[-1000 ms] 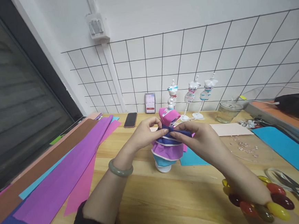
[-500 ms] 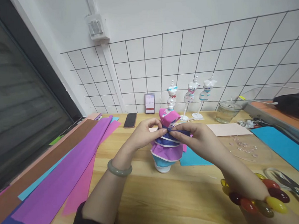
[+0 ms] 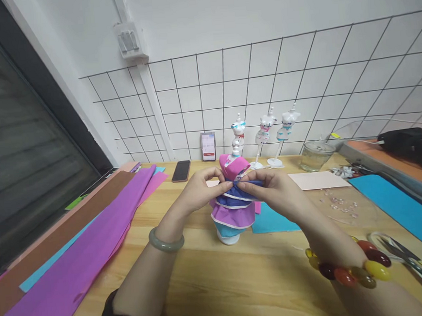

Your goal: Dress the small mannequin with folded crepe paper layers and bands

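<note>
A small white dress form stands upright on the wooden table, its round base (image 3: pixel 228 238) showing below a layered skirt. The skirt has a light blue bottom layer, a purple ruffle (image 3: pixel 233 215) with a white edge, and dark blue ruffles (image 3: pixel 238 199) above. A pink piece (image 3: pixel 234 166) wraps the bust. My left hand (image 3: pixel 204 190) pinches the dark blue ruffle at the waist from the left. From the right, my right hand (image 3: pixel 272 188) pinches the same ruffle between thumb and forefinger. The fingertips of both hands nearly meet at the front of the waist.
Long coloured paper strips (image 3: pixel 93 240) lie at the left. Behind are a phone (image 3: pixel 181 171), a propped-up phone (image 3: pixel 208 147), more dress forms (image 3: pixel 262 132) and a glass jar (image 3: pixel 316 155). Scissors (image 3: pixel 404 254), beads (image 3: pixel 341 204) and blue sheets (image 3: pixel 274 218) lie at the right.
The view has shifted slightly, so most things appear a little further left. Both hands keep their pinch on the dark blue ruffle at the waist.
</note>
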`<state>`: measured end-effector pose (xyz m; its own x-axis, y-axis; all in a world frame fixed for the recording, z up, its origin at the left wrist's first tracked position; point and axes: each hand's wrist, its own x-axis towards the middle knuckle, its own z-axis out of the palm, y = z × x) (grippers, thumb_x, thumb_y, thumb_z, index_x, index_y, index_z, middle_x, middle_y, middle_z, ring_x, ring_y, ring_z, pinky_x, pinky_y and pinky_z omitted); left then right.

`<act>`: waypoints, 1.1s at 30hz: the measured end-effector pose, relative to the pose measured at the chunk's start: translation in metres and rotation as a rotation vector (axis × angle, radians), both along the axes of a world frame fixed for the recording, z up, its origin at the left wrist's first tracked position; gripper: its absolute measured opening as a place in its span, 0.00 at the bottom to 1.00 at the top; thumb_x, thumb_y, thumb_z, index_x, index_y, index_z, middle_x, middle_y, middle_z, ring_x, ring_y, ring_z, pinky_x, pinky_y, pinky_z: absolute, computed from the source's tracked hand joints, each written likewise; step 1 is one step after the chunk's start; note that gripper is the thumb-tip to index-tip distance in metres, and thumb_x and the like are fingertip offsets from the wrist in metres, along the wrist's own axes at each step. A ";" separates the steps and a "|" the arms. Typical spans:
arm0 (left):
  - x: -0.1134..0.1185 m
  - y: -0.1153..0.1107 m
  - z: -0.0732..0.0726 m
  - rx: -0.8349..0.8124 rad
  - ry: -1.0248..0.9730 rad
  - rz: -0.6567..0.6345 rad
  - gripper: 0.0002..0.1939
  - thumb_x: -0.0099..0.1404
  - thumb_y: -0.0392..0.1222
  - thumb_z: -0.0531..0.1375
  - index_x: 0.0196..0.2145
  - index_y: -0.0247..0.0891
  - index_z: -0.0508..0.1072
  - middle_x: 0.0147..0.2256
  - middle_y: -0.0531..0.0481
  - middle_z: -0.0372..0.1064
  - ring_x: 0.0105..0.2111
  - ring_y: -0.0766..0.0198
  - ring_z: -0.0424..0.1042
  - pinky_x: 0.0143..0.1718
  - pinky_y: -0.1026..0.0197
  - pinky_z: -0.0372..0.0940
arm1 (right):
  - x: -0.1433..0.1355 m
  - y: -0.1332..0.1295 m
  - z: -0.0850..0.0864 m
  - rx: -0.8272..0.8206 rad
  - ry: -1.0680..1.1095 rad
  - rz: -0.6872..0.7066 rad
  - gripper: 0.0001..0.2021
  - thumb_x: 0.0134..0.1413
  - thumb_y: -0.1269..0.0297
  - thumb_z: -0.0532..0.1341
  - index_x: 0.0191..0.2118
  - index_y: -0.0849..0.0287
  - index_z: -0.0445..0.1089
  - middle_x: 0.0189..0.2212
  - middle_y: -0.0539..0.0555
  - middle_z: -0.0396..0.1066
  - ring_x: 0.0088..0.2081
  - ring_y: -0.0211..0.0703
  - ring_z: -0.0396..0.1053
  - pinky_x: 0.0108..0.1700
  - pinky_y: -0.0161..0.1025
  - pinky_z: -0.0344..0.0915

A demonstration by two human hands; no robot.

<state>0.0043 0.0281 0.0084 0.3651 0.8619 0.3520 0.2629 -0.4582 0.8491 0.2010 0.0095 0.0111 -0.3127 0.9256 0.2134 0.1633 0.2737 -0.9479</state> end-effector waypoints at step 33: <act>0.004 -0.003 0.000 0.054 0.049 0.039 0.13 0.59 0.47 0.60 0.25 0.37 0.65 0.31 0.52 0.68 0.34 0.64 0.67 0.38 0.62 0.63 | 0.000 0.003 0.000 -0.001 -0.014 -0.019 0.15 0.47 0.52 0.64 0.30 0.61 0.70 0.30 0.54 0.71 0.30 0.42 0.68 0.33 0.40 0.66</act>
<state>0.0087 0.0254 0.0079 0.3491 0.8562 0.3809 0.3221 -0.4914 0.8092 0.2009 0.0125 0.0107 -0.2982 0.9315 0.2084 0.1812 0.2696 -0.9458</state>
